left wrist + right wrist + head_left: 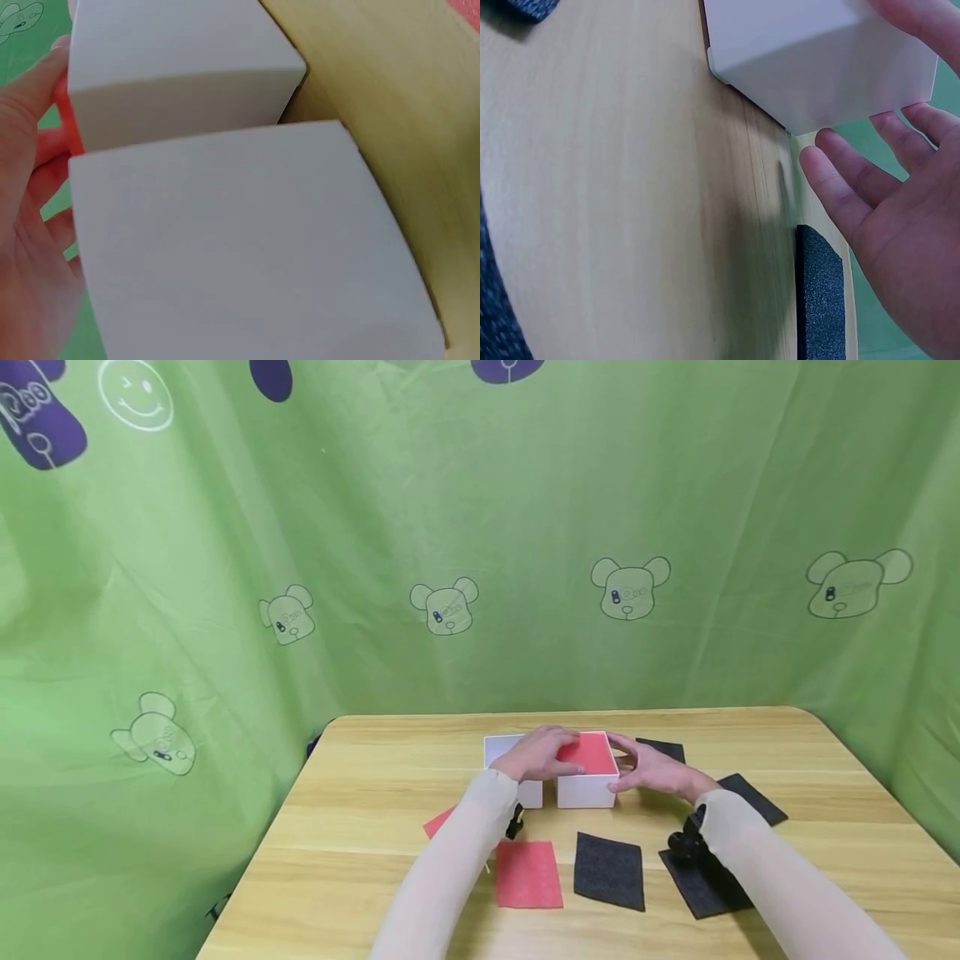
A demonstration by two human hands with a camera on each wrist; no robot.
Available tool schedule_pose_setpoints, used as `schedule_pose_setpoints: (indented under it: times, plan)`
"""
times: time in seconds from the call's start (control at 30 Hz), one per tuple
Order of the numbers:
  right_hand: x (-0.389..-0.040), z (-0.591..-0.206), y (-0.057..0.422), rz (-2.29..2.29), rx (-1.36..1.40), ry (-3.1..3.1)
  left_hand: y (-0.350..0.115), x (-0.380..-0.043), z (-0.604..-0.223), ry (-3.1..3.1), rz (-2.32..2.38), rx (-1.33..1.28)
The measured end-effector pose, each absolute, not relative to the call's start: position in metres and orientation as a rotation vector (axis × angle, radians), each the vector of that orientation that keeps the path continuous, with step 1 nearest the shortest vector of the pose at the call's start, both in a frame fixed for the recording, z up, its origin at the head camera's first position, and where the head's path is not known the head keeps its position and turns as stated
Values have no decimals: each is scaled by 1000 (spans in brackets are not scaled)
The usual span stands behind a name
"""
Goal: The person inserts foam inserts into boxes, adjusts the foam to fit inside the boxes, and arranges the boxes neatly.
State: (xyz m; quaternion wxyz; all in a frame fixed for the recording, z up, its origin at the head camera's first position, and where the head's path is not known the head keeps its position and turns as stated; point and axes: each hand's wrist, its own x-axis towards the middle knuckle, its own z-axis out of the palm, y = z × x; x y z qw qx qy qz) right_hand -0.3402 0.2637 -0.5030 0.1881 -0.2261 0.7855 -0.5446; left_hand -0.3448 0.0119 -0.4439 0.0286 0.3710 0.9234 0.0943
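Observation:
Two white boxes stand side by side, the left box [531, 793] and the right box [586, 792]. A red felt square [596, 753] lies in the top of the right box. My left hand [543, 753] reaches across the left box, its fingertips on the red square by the right box's rim. In the left wrist view, red [67, 116] shows along the rim under the fingers. My right hand [654, 774] holds the right box at its right side, thumb [922, 19] on the front face and fingers at the far side.
Nearer the front lie a red square [528, 875], a black square [609, 871] and another black square [705, 889] under the right wrist. More black pieces [753, 797] lie at the right. A red corner [437, 822] shows beside the left sleeve. A green curtain [525, 527] hangs behind the table [360, 793].

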Motion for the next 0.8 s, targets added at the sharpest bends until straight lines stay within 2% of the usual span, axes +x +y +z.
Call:
schedule_pose_setpoints:
  times: [0.33,0.8]
  plan:
    - [-339,-502,264,-1511,-627,2236,5,-344,-442,2868,346,1061]
    - [-340,-503,265,-1525,-632,2223,8,-345,-447,2904,299,1071]
